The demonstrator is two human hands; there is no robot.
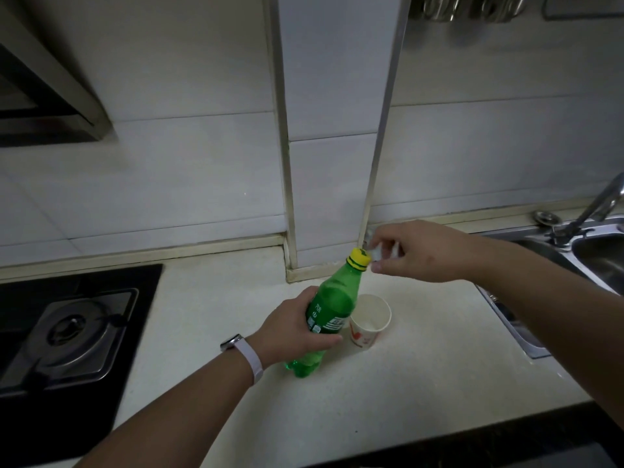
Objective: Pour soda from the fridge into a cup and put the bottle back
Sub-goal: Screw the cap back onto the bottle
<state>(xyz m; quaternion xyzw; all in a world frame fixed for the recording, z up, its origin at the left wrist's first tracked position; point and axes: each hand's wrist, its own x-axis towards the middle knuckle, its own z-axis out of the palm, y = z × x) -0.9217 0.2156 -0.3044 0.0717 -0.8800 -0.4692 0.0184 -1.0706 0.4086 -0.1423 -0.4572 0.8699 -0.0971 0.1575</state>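
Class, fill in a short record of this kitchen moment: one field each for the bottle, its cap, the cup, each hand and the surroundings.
bottle: green soda bottle, tilted, base on the counter
cap: yellow cap, on the neck
cup: paper cup, upright, right of the bottle; contents unclear
left hand: left hand grips the bottle's middle
right hand: right hand, fingers loosely curled beside the cap
surroundings: stove left, sink right
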